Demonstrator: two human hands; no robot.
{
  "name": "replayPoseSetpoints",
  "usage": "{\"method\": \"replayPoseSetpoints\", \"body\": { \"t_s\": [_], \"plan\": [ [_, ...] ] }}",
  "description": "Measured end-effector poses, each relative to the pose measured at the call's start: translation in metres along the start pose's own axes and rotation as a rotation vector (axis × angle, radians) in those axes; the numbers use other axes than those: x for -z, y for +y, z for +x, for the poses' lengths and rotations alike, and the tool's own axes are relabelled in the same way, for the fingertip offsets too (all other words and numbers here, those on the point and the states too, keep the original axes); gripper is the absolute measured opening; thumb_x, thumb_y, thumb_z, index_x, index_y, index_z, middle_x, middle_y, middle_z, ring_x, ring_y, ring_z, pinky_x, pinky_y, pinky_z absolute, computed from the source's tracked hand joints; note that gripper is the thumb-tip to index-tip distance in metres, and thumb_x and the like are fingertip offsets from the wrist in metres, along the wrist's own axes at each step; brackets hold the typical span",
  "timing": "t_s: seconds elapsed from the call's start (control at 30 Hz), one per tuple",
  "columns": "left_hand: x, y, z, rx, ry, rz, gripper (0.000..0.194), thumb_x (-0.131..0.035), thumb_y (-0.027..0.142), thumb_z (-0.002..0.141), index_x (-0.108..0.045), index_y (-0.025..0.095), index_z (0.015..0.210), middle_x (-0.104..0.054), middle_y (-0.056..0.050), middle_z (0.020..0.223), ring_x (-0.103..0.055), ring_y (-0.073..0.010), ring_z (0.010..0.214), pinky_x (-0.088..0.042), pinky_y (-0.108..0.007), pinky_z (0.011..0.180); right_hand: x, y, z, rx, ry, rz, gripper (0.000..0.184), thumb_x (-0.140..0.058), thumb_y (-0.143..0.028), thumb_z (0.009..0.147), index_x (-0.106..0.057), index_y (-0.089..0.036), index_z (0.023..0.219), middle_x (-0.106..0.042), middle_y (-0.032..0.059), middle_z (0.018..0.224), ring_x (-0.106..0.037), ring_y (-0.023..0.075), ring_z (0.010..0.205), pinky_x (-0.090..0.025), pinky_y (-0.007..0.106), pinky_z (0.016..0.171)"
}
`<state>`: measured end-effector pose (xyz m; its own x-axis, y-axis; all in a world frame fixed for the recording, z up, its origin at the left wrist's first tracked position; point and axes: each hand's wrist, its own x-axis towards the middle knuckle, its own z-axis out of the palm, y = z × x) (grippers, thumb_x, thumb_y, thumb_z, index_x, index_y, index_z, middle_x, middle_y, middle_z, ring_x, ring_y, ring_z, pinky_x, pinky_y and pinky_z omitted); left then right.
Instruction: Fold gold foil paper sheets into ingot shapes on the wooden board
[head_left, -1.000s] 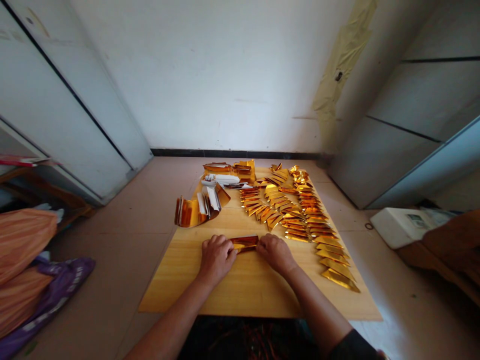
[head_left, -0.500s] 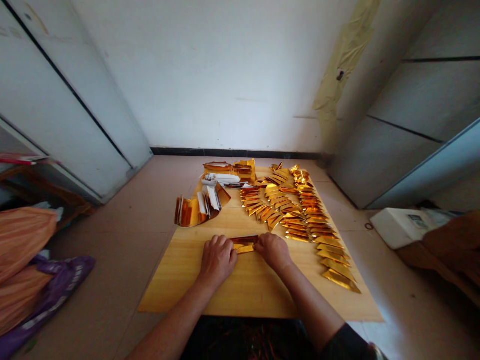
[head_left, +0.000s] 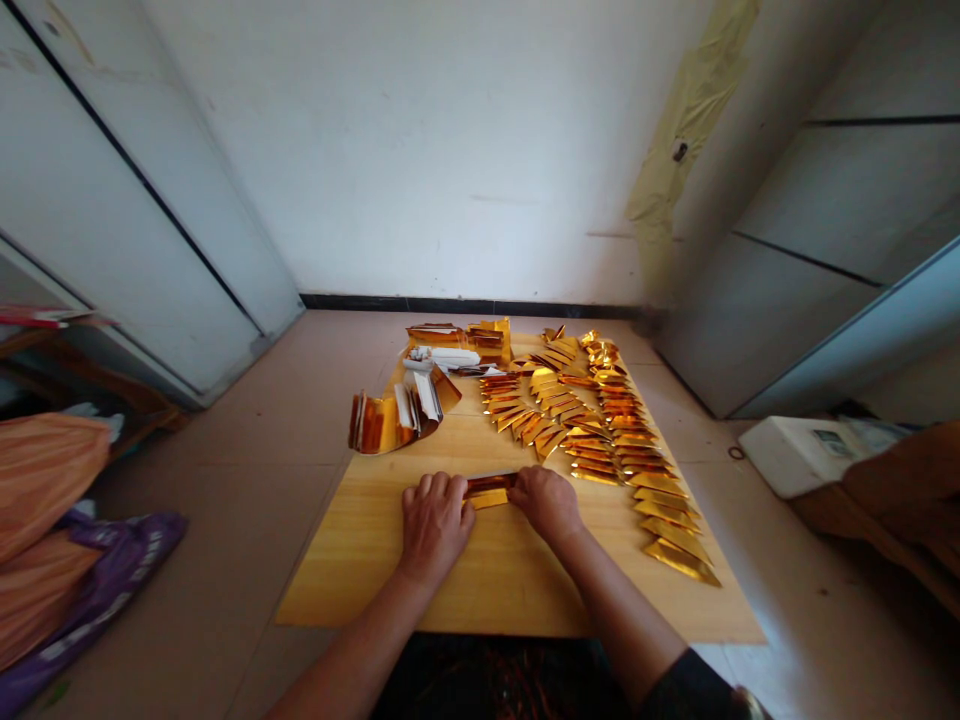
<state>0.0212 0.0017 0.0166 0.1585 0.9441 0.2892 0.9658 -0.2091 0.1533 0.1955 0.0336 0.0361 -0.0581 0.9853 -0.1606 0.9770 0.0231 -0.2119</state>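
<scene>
A strip of gold foil paper (head_left: 489, 495), partly folded lengthwise, lies at the middle of the wooden board (head_left: 360, 560). My left hand (head_left: 436, 515) is closed on its left end, thumb toward the middle. Its right end is pinched by my right hand (head_left: 546, 503), with the fingers curled. The fingertips of both hands are partly hidden. Right of my right hand lie overlapping rows of folded gold foil pieces (head_left: 637, 430) with pointed ends.
Curled gold sheets with white paper edges (head_left: 390, 420) stand at the board's back left, with white strips (head_left: 446, 357) behind them. Orange bags (head_left: 49, 480) and a purple bag (head_left: 112, 580) sit at far left. A white box (head_left: 795, 455) is on the right.
The foil's front flap now lies straighter along the strip, and its back edge looks more raised. My left hand has shifted slightly; the right hand stays almost in place.
</scene>
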Motion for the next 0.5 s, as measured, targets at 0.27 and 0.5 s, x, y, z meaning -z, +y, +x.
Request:
{"method": "replayPoseSetpoints", "body": {
  "t_s": [0.27,0.5],
  "plan": [
    [0.003,0.005,-0.003,-0.146,0.008,0.026,0.013,-0.049,0.02,0.087,-0.061,0.024,0.083,-0.057,-0.005,0.081,-0.048,-0.0229,0.083,-0.029,-0.037,0.069,-0.02,0.013,-0.004,0.16,0.218,0.095,0.004,-0.056,-0.021,0.084,-0.059,-0.021,0.085,-0.061,0.0004,0.083,-0.055,0.0108,0.068,-0.03,0.021,0.059],
    [-0.007,0.004,-0.003,-0.291,0.045,0.062,0.014,-0.053,0.019,0.087,-0.061,0.022,0.076,-0.058,-0.004,0.083,-0.048,-0.0203,0.082,-0.03,-0.035,0.068,-0.028,0.006,-0.006,0.48,0.256,-0.017,0.013,-0.052,-0.019,0.089,-0.063,-0.021,0.081,-0.061,0.0028,0.085,-0.053,0.0155,0.082,-0.033,0.025,0.068]
  ]
}}
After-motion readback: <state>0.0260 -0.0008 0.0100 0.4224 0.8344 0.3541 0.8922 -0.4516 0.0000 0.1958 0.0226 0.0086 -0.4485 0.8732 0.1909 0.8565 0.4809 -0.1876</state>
